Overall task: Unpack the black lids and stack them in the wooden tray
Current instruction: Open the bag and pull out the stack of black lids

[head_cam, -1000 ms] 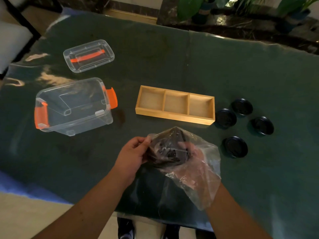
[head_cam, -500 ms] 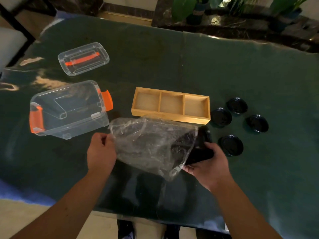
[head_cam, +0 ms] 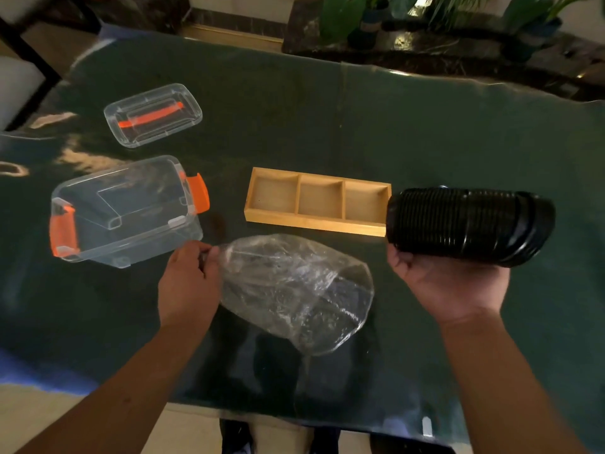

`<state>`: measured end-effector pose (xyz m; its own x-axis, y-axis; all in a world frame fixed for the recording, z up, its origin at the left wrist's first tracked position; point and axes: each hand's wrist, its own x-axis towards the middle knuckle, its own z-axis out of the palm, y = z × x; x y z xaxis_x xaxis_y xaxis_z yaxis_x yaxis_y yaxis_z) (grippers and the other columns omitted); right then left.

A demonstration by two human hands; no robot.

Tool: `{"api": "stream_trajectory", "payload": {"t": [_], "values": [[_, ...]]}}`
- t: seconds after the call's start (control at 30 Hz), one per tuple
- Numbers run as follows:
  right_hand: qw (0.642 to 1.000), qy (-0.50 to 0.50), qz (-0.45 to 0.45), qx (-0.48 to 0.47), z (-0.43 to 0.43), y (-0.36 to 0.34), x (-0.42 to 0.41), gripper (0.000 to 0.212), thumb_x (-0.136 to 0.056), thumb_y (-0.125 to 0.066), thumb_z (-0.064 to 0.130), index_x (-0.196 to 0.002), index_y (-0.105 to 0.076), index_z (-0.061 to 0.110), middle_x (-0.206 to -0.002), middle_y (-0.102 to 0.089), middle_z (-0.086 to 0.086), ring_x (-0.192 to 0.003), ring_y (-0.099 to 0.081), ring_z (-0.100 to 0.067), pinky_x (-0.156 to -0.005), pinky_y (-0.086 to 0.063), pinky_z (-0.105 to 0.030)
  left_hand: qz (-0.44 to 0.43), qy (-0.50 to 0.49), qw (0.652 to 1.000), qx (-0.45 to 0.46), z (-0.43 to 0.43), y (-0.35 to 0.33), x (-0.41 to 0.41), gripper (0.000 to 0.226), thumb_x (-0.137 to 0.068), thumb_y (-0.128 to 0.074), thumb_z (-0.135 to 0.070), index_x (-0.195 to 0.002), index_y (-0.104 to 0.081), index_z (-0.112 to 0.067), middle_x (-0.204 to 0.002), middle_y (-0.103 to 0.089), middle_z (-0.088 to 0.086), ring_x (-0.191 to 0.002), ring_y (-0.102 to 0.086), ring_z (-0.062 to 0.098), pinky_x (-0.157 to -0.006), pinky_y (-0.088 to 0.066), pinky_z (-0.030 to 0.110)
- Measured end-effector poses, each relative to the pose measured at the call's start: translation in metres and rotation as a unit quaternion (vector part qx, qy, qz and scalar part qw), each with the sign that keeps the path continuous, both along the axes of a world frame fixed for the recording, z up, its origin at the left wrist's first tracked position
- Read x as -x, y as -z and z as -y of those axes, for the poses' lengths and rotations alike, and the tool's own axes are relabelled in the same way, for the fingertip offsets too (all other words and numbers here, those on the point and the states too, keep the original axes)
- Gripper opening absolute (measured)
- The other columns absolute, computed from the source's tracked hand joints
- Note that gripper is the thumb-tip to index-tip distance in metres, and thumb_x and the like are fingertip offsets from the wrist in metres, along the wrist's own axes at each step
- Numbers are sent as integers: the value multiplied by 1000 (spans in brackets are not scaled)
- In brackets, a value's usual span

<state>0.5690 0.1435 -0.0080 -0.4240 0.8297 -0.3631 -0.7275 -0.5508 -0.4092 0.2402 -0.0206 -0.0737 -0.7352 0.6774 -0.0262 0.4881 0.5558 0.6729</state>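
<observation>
Green desk point(head_cam: 425, 132) — clear box point(head_cam: 127, 211) at left, wooden tray point(head_cam: 316, 221) in the middle, all three compartments bare. Stack of black lids point(head_cam: 465, 224) clamped in right hand point(head_cam: 448, 286), just right of tray. Left hand point(head_cam: 188, 283) pinched on slack plastic bag point(head_cam: 294, 299).

The stack of black lids point(head_cam: 468, 224) covers the wooden tray's point(head_cam: 314, 221) right end and hides the right hand's point(head_cam: 448, 286) fingers. Plants point(head_cam: 347, 18) at the top edge are cropped.
</observation>
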Motion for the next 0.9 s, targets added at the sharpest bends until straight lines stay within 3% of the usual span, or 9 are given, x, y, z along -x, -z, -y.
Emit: {"api": "stream_trajectory", "payload": {"t": [0.07, 0.2, 0.37, 0.47, 0.57, 0.67, 0.73, 0.8, 0.9], "values": [[998, -48, 31, -11, -5, -6, 0, 60, -97, -52, 60, -137, -71, 21, -153, -61, -20, -138, -56, -49, -107, -42, -68, -10, 10, 1000, 7, -2, 0, 1, 14, -106, -56, -35, -103, -62, -23, -96, -63, 1, -80, -55, 16, -74, -42, 38], [984, -145, 101, -22, 2, 1, 17, 69, -76, -80, 41, -140, -69, 15, -152, -60, -23, -136, -58, -53, -109, -41, -75, -5, 22, 1000, 9, -6, -3, -8, 11, -102, -63, -36, -106, -65, -25, -102, -64, 3, -74, -50, 6, -74, -41, 35], [963, -156, 220, -2, 19, 11, 43, 67, -63, -87, 36, -126, -77, 14, -135, -74, -20, -117, -74, -41, -104, -51, -64, 103, -24, 994, -13, -19, -26, -21, 49, -82, -61, -67, -120, -65, -36, -116, -57, -6, -92, -55, 1, -87, -44, 34], [898, -120, 421, -55, 30, 4, 69, 44, -70, -74, 39, -114, -78, 37, -128, -78, -9, -105, -79, -22, -92, -61, -48, 12, 38, 997, -59, -26, -51, -36, 49, -88, -58, -66, -125, -65, -35, -118, -58, -11, -105, -57, 4, -91, -45, 31], [819, -82, 543, -164, 38, 0, 82, 71, -69, -73, 52, -138, -61, 42, -142, -60, -5, -118, -67, -18, -101, -57, -41, 80, 137, 984, -84, -41, -75, -66, 51, -92, -54, -71, -134, -62, -44, -121, -64, -18, -100, -65, -6, -81, -51, 21], [773, -70, 591, -218, 37, -7, 87, 91, -66, -69, 66, -150, -39, 51, -139, -41, 7, -113, -57, -9, -82, -45, -17, 178, 196, 961, -77, -59, -91, -90, 60, -91, -50, -73, -145, -52, -48, -135, -62, -18, -118, -59, -10, -93, -46, 12], [778, -73, 584, -218, 34, -14, 86, 102, -62, -69, 73, -155, -33, 48, -142, -36, 7, -118, -53, -13, -84, -43, -21, 178, 191, 961, -88, -68, -98, -94, 46, -99, -58, -55, -144, -54, -42, -130, -66, -17, -116, -62, -7, -93, -49, 12], [801, -75, 554, -215, 32, -20, 81, 111, -61, -70, 78, -159, -31, 42, -150, -38, 6, -128, -53, -15, -97, -49, -31, 176, 170, 963, -111, -72, -103, -92, 36, -105, -64, -31, -141, -59, -36, -122, -69, -21, -112, -64, -9, -95, -51, 17], [879, -83, 442, -159, 24, -26, 71, 104, -68, -68, 79, -156, -45, 29, -148, -61, -4, -128, -66, -21, -111, -53, -53, 241, 128, 950, -150, -69, -106, -83, 38, -107, -62, -21, -140, -55, -39, -124, -69, -27, -112, -64, -14, -99, -48, 14]]}}
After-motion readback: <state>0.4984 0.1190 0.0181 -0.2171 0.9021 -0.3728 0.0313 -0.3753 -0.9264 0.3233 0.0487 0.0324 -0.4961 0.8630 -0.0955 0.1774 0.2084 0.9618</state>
